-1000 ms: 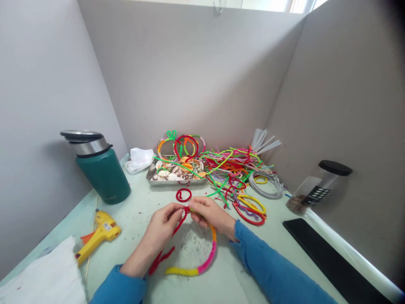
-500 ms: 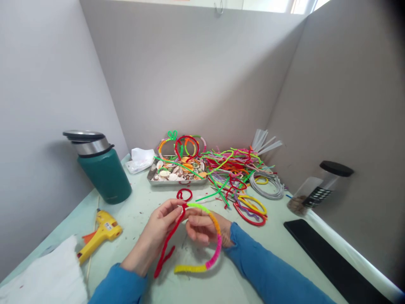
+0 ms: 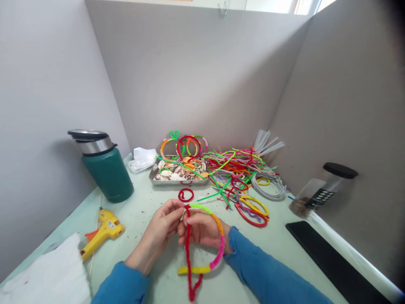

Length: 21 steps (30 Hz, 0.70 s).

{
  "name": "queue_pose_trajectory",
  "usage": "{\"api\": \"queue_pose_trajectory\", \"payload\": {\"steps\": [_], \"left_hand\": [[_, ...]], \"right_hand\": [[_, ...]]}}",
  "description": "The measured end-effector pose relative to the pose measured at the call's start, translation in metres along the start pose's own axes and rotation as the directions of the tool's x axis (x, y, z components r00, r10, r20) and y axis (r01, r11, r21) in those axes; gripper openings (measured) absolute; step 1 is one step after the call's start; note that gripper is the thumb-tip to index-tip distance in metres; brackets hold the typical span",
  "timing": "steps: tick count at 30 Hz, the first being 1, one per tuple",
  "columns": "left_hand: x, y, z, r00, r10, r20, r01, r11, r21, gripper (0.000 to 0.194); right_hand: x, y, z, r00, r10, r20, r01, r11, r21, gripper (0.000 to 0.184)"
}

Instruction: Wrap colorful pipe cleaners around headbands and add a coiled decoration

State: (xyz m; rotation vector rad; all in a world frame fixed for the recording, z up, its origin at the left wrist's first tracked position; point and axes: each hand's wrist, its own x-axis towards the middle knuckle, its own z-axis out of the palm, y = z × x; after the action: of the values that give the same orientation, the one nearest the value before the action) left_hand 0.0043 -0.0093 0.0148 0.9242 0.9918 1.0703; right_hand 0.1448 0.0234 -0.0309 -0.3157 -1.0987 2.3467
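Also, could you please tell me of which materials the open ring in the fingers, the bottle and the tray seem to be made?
Open ring: fuzzy, matte colour bands, probably wound pipe cleaner; what lies beneath is hidden.
Bottle: smooth green, soft sheen, perhaps painted metal; its silvery neck looks like bare steel.
Tray: grey with a dull shine, likely thin metal.

Below the right hand spreads a pale green tabletop; grey panels rise ahead of it and on both sides, with bright window light high beyond, rightward.
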Motion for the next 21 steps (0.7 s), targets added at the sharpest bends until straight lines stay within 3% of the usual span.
{"api": "queue_pose_trajectory", "payload": {"steps": [4, 10, 21], "left_hand": [[0.0026, -0.0019, -0.0055, 0.999, 0.026, -0.026, -0.026, 1.000, -0.006, 0.020], [0.0053, -0.0075, -0.0067, 0.999, 0.014, 0.029, -0.015, 0.999, 0.029, 0.021], [0.0052, -0.0067, -0.0063, 0.999, -0.019, 0.027, 0.017, 0.998, 0.052, 0.021]], "right_hand": [[-0.0030, -0.0006, 0.0013, 1.000, -0.008, -0.012, 0.008, 1.000, 0.028, 0.020], [-0.0041, -0.0024, -0.0007, 0.991, 0.065, 0.115, -0.062, 0.998, -0.031, 0.025], [-0.0020, -0.0099, 0.0001, 0.966, 0.244, -0.089, -0.253, 0.962, -0.105, 0.020]]}}
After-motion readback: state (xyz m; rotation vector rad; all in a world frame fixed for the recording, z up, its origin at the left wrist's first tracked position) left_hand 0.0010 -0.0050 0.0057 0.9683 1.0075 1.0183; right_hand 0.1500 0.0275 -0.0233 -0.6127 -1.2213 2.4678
